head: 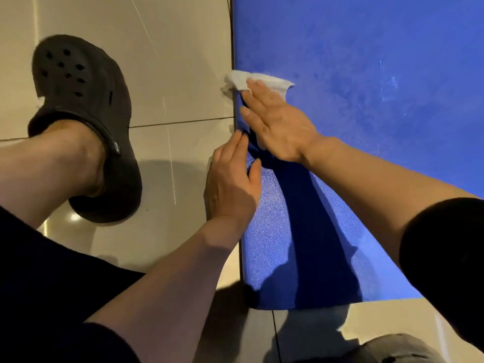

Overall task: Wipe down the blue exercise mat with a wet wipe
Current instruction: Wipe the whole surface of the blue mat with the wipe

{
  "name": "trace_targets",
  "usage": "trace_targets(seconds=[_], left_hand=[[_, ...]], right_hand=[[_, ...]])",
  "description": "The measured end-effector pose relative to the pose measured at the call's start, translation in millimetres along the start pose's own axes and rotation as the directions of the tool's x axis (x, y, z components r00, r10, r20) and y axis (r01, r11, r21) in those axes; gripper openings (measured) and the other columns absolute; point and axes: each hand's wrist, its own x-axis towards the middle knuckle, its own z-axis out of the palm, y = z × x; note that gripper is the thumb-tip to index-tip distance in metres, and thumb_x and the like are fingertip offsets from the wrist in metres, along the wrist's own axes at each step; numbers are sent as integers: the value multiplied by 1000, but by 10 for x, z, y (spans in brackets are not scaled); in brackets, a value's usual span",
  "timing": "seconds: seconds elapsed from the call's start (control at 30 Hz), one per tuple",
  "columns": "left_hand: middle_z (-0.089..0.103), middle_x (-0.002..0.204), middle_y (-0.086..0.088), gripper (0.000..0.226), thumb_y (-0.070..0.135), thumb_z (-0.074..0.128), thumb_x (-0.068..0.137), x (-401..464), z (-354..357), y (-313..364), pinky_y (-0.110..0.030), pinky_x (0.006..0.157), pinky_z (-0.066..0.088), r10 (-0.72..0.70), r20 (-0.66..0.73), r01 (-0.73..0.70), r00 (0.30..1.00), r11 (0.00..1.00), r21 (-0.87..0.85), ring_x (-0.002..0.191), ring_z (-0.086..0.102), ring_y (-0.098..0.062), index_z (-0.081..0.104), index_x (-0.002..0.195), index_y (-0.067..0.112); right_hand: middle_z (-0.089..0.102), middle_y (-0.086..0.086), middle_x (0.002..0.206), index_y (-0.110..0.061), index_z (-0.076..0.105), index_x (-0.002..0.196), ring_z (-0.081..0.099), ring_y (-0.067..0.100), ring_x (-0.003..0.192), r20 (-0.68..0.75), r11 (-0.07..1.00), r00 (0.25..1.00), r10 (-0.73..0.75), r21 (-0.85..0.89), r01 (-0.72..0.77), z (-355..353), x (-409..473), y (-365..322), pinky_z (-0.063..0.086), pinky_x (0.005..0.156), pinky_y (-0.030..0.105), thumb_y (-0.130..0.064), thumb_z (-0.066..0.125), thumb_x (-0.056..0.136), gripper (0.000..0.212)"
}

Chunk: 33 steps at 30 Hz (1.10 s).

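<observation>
Your right hand [275, 121] is pressing flat, fingers straight, on the white wet wipe [258, 82] at the left edge of the blue exercise mat [366, 87]. Your left hand [233, 179], fingers extended, is resting on that same edge nearer you. The mat is lying on the tiled floor [170, 61], with your black clog [81, 113] beside it.
</observation>
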Motion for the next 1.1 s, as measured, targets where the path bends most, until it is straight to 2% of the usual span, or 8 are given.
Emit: trace_targets(seconds=[0.1, 0.27, 0.43, 0.53, 0.7, 0.93, 1.03, 1.1], left_hand=[[59, 134, -9, 49, 11, 55, 83, 23, -18, 13, -35, 103, 42, -30, -31, 28, 999, 998, -63, 118, 55, -28, 58, 131, 4], [63, 126, -14, 44, 18, 50, 86, 40, -36, -63, -33, 100, 44, 14, -63, -16, 998, 999, -32, 113, 59, -30, 62, 125, 0], [60, 128, -19, 43, 13, 47, 86, 49, 27, -27, -31, 103, 36, 27, -64, -27, 998, 1000, -2, 116, 56, -33, 61, 124, -4], [55, 138, -14, 47, 8, 48, 86, 27, 44, 43, -23, 107, 30, -41, -35, 40, 999, 999, -28, 126, 50, -29, 57, 131, 1], [46, 146, -12, 46, 3, 53, 90, 95, 95, 127, -29, 114, 28, -35, -1, 35, 999, 999, -33, 137, 40, -26, 52, 136, 0], [49, 141, -21, 55, 3, 32, 80, 161, 174, 140, -38, 115, 28, 83, 20, -83, 996, 996, 31, 136, 40, -36, 55, 130, -5], [52, 138, -22, 57, 5, 29, 79, 182, 253, 221, -50, 113, 32, 105, 26, -106, 994, 993, 47, 134, 44, -37, 57, 127, -6], [49, 142, -20, 53, 3, 40, 80, 203, 283, 274, -47, 118, 22, 73, 60, -76, 996, 996, 50, 138, 39, -33, 55, 131, -4]], right_hand=[[11, 7, 161, -6, 24, 151, 6, 16, 149, -11, 991, 997, -71, 116, 72, 105, -340, 2, 4, 121, 27, -41, 22, 103, 59], [18, 7, 160, -7, 30, 150, 13, 16, 148, 44, 980, 979, -197, -18, 198, 60, -383, 66, 9, 120, 25, -62, 5, 93, 83], [8, 3, 163, -13, 18, 154, 6, 13, 149, -7, 989, 998, -60, -138, 58, -50, 154, 77, 10, 120, 27, -37, 23, 106, 54], [5, 3, 163, -12, 15, 155, 3, 14, 150, -6, 996, 1000, 4, -95, -5, 38, 19, 104, 8, 121, 29, -44, 22, 104, 60], [12, 12, 161, -3, 24, 151, 8, 22, 150, -23, 991, 1000, -16, -135, 12, 229, -661, 160, 12, 122, 36, -61, -1, 93, 86], [3, 12, 162, -5, 10, 153, 0, 20, 150, -80, 976, 980, 183, -102, -190, -28, -37, 296, 0, 120, 28, -44, 14, 104, 63], [4, 9, 163, -7, 12, 154, 1, 18, 150, -59, 985, 984, 166, -43, -169, -36, -197, 362, 2, 119, 26, -42, 21, 105, 61], [10, 12, 162, -5, 19, 153, 7, 21, 150, -89, 992, 990, 108, -60, -113, 68, -526, 373, 6, 121, 29, -54, 10, 100, 73]])
